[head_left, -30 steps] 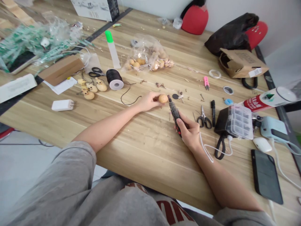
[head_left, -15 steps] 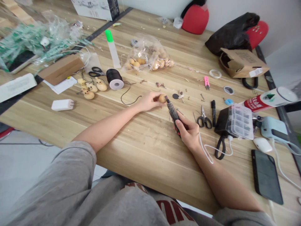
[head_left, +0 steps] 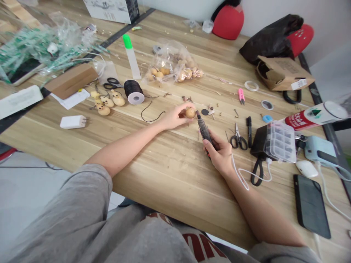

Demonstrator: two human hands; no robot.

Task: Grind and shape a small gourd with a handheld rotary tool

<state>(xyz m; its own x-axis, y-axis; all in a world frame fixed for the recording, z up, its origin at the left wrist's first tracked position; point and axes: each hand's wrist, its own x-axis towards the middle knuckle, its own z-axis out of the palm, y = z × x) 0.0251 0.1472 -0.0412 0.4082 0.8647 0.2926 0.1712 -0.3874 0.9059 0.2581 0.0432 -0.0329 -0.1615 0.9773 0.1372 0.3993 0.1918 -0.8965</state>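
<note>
My left hand (head_left: 177, 116) pinches a small tan gourd (head_left: 190, 113) between thumb and fingers, just above the wooden table. My right hand (head_left: 219, 150) is wrapped round a dark rotary tool (head_left: 205, 133) with a white cable at its rear. The tool's brownish tip points at the gourd's right side, very close to it; whether they touch I cannot tell. Several little gourds with drawn faces (head_left: 105, 102) lie to the left, beside a spool of black cord (head_left: 133, 91). A clear plastic bag (head_left: 171, 60) of more gourds lies behind my left hand.
Small scissors (head_left: 238, 138), a black marker (head_left: 249, 131) and a clear compartment box (head_left: 280, 141) lie right of my right hand. Pink snips (head_left: 241, 96) are farther back. A phone (head_left: 312, 205) lies near the right edge. Stems and shavings are scattered behind the gourd.
The gourd has turned in my left fingers, and more of its round side shows. The rotary tool has shifted slightly to the right.
</note>
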